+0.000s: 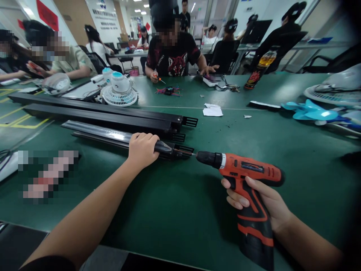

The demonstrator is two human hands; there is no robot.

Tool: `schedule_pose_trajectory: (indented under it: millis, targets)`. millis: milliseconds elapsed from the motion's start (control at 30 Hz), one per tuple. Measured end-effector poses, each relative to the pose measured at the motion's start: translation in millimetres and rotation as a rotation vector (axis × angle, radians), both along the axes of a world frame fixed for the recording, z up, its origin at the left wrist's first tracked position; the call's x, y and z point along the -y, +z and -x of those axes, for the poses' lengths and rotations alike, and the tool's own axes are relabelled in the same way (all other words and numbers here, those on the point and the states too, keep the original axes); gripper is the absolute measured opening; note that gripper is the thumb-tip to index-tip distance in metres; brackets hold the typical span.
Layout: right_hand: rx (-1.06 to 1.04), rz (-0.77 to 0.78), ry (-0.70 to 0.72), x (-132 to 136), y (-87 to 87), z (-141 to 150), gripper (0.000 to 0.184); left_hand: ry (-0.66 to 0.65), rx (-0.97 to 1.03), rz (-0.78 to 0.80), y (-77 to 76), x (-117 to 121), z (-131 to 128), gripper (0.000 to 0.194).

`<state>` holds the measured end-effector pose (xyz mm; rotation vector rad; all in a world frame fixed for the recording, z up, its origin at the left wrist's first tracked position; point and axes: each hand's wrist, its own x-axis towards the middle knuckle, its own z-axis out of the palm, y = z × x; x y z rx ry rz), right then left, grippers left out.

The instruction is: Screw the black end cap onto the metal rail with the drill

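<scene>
Cordless drill (252, 169) at four o'clock in the head view, orange and black, nose pointing to nine! The right hand (266, 197) has its fingers wrapped round the handle; whether the trigger is squeezed, one cannot tell. Out front, the slim bit (193, 154) runs to the slotted end of a glossy dark bar (104, 131), contact there too fine to make out. And between eight and nine o'clock, the left hand (143, 150) clasps that bar from above, fingers curled over it, low over the green counter (169, 214). Just beyond, two long black rails (96, 116) lie towards ten. Further round: a white fan (120, 88) at ten, loose wires (169, 90) just shy of twelve, white paper (213, 110) at two with a bottle (261, 69) beyond it, light-blue fan blades (313, 111) near three!
</scene>
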<state>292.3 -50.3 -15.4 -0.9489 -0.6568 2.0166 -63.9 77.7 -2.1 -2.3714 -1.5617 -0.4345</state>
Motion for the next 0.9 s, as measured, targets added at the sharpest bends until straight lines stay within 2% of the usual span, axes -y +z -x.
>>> schedule_pose_trajectory:
  millis: [300, 567, 900]
  targets:
    - [-0.024, 0.018, -0.012, 2.4, 0.1, 0.4, 0.034, -0.003, -0.005, -0.009, -0.4, -1.1, -0.2, 0.019]
    - [-0.071, 0.053, 0.01, 2.5, -4.3, -1.8, 0.037, -0.012, 0.002, -0.05, -4.0, -2.6, 0.0, 0.018]
    - [-0.038, 0.073, -0.017, 6.9, 0.1, -1.4, 0.036, 0.02, 0.006, -0.049, -4.1, -3.3, -2.1, 0.015]
